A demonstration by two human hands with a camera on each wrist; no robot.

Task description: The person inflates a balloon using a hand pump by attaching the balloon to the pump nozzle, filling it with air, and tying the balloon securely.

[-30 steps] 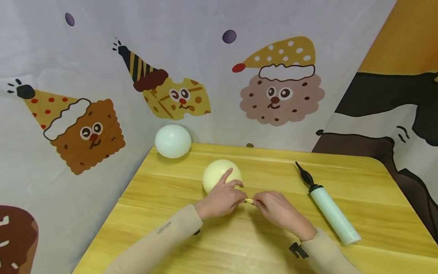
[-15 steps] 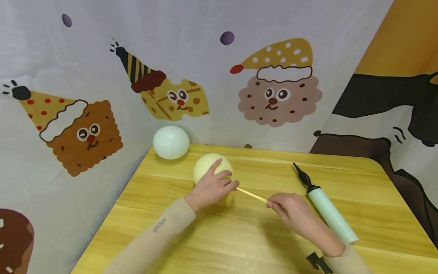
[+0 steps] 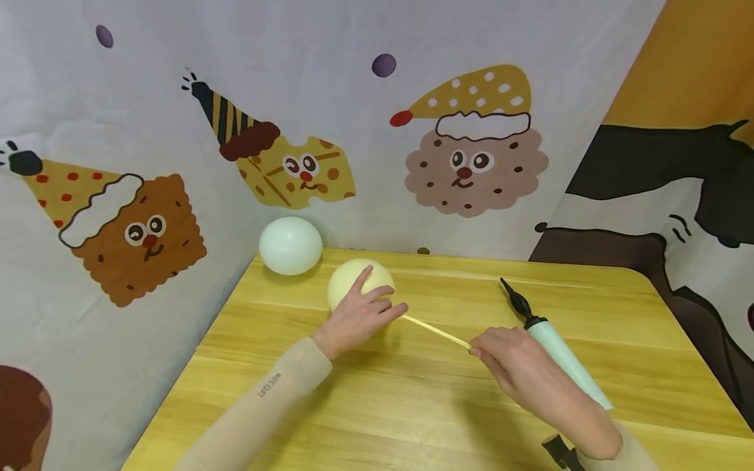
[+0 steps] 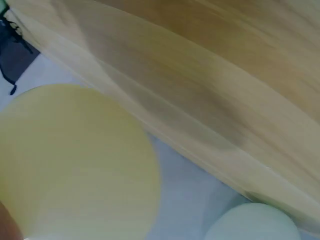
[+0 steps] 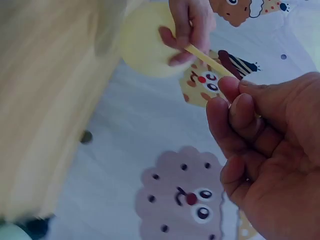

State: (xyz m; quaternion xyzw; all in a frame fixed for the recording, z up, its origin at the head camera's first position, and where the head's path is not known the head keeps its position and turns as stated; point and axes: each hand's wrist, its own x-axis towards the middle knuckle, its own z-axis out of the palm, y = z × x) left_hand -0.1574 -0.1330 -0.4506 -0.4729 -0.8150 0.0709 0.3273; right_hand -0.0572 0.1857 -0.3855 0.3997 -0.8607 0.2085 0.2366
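Observation:
A round, inflated pale yellow balloon [image 3: 340, 282] is under my left hand [image 3: 358, 318], with its index finger lying along the balloon's side. The same hand pinches the base of the balloon's neck [image 3: 437, 331]; its thumb is hidden in the head view. Thin and taut, the neck runs to my right hand [image 3: 527, 369]. There, thumb and index finger pinch its far end, as the right wrist view shows, while the other fingers [image 5: 235, 172] are loosely curled. In the left wrist view the yellow balloon [image 4: 85, 160] fills the lower left.
An inflated mint balloon [image 3: 291, 246] sits at the table's back left corner. Close beyond the right hand lies a mint hand pump [image 3: 565, 360] with a black nozzle. The wooden table [image 3: 377, 412] meets a cartoon-printed cloth [image 3: 377, 222] behind and at left.
The right hand has pulled right and toward me, drawing the short neck out long. My left hand and the yellow balloon have shifted left and slightly back.

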